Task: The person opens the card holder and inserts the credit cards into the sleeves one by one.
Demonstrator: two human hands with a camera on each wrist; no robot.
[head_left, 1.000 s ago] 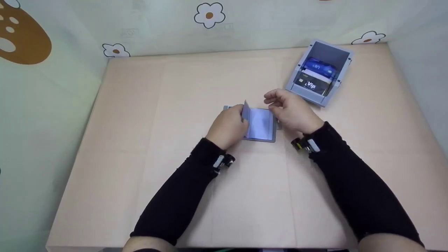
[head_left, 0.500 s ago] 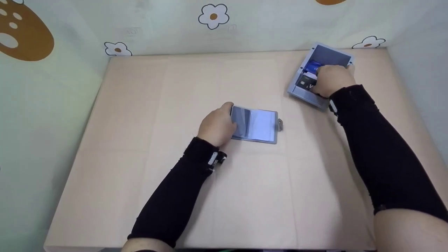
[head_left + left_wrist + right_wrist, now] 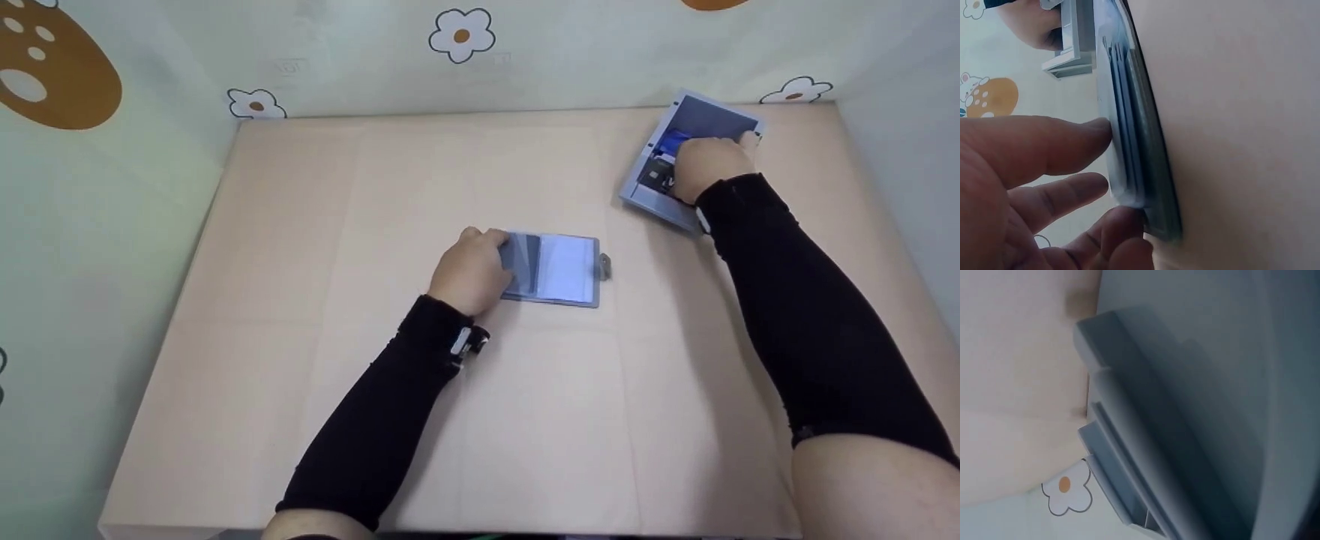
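A small card holder [image 3: 568, 268] lies spread on the table, clear sleeves showing and a snap tab at its right side. My left hand [image 3: 471, 270] holds its left part; in the left wrist view the thumb [image 3: 1081, 143] presses the top sleeve while other fingers are at the edge of the stacked leaves. Inside the grey box [image 3: 656, 208], at the back right, my right hand [image 3: 712, 161] reaches down over a black card [image 3: 655, 175] and a blue card [image 3: 672, 142]. Its fingertips are hidden there, and one finger sticks out toward the box's right rim.
The table [image 3: 375, 202] has a pale cloth. A flower-printed wall [image 3: 360, 60] stands behind it, with side walls left and right. In the right wrist view the grey box wall [image 3: 1140, 455] fills much of the frame.
My right hand has moved from beside the card holder to inside the grey box. My left hand has shifted left, and the raised leaf now lies flat.
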